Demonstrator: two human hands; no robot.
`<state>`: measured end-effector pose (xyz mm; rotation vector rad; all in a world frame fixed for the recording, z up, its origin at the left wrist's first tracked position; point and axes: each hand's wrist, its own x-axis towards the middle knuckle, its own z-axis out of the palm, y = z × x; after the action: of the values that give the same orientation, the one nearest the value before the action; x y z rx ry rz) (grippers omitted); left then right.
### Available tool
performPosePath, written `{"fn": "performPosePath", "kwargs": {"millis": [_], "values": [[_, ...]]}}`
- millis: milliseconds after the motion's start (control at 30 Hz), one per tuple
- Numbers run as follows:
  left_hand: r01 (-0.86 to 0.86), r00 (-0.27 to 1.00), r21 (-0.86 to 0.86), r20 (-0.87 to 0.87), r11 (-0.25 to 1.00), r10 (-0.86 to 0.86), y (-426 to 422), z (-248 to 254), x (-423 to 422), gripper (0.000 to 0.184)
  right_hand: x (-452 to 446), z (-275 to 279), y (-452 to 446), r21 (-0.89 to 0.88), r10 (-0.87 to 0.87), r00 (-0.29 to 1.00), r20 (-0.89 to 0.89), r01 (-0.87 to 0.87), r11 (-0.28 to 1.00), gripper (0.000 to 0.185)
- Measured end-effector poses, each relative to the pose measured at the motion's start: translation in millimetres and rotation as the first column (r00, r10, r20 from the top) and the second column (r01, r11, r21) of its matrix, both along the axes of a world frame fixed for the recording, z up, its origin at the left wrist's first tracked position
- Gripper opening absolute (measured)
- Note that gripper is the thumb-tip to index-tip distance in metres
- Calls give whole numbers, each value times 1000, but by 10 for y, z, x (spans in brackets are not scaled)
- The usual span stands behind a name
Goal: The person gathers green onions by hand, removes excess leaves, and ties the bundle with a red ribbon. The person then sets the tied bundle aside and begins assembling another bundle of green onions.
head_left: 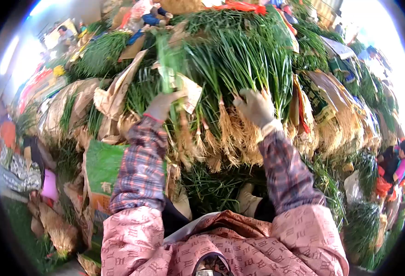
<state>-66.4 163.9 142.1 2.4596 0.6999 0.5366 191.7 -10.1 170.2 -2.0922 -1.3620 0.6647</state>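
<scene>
Green onions [253, 55] with long pale roots lie in a thick row in front of me, leaves pointing away and roots toward me. My left hand [162, 105], in a pale glove, is closed around a small bunch of green onions [184, 126] that is blurred by motion. My right hand [256, 108], also gloved, rests on the row with curled fingers gripping a few stalks near their root ends. A torn piece of brown paper [191, 93] sticks out beside my left hand.
More onions wrapped in brown paper [73, 103] lie to the left, and further bundles [333, 119] to the right. A green printed sack [103, 163] stands by my left arm. Loose leaves [216, 186] cover the ground between my boots [248, 200]. Another person [393, 168] sits far right.
</scene>
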Motion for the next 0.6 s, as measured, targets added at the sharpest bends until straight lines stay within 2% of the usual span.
{"fn": "performPosePath", "kwargs": {"millis": [33,67,100,133,200,233,267,300,333,367,400,433,467,500,533,567,600], "values": [[87,985,-488,170,868,-3,-60,22,183,40,-199,-122,-15,69,16,986,-168,-5,998,58],[171,940,-829,299,533,164,-120,47,366,55,-356,-334,10,76,65,879,-473,-33,997,52],[299,918,-855,379,424,115,-281,152,513,64,-512,-545,36,57,67,683,-727,-38,998,46],[456,840,-877,480,150,252,-196,-175,761,64,-583,-719,65,4,35,277,-960,-111,994,43],[200,901,-901,323,384,288,-340,-378,833,67,-603,-792,90,70,82,202,-976,-66,995,39],[52,930,-903,200,427,309,-470,-348,817,72,-474,-1184,267,179,177,220,-959,-10,984,29],[-33,944,-892,120,451,307,-499,-587,779,74,-495,-1245,326,61,38,201,-979,112,992,25],[-65,952,-912,66,405,299,-575,-748,767,66,-471,-1322,338,-69,-111,169,-979,236,969,22],[-98,957,-928,11,359,288,-648,-904,756,59,-339,-1618,399,45,11,442,-897,66,997,28],[35,932,-971,118,237,344,-685,-1028,748,50,-378,-1559,387,130,161,664,-730,-97,987,36],[182,890,-977,213,115,403,-728,-1155,761,42,-382,-1514,292,40,57,581,-812,-43,998,39],[204,844,-972,236,119,482,-841,-1061,722,35,-508,-1305,181,29,-18,487,-873,89,996,42],[231,793,-964,263,128,550,-937,-936,688,29,-443,-1473,196,120,88,448,-890,44,992,44],[135,786,-974,217,182,579,-859,-1119,717,27,-396,-1636,218,133,67,498,-864,98,986,40],[-67,848,-904,171,421,502,-938,-947,659,30,-381,-1705,209,147,41,546,-837,153,977,37],[32,795,-962,188,269,576,-1023,-879,626,30,-355,-1576,138,74,20,525,-851,83,994,35],[142,737,-982,187,122,649,-1093,-820,602,30,-424,-1472,61,114,48,453,-890,120,986,33]]}}
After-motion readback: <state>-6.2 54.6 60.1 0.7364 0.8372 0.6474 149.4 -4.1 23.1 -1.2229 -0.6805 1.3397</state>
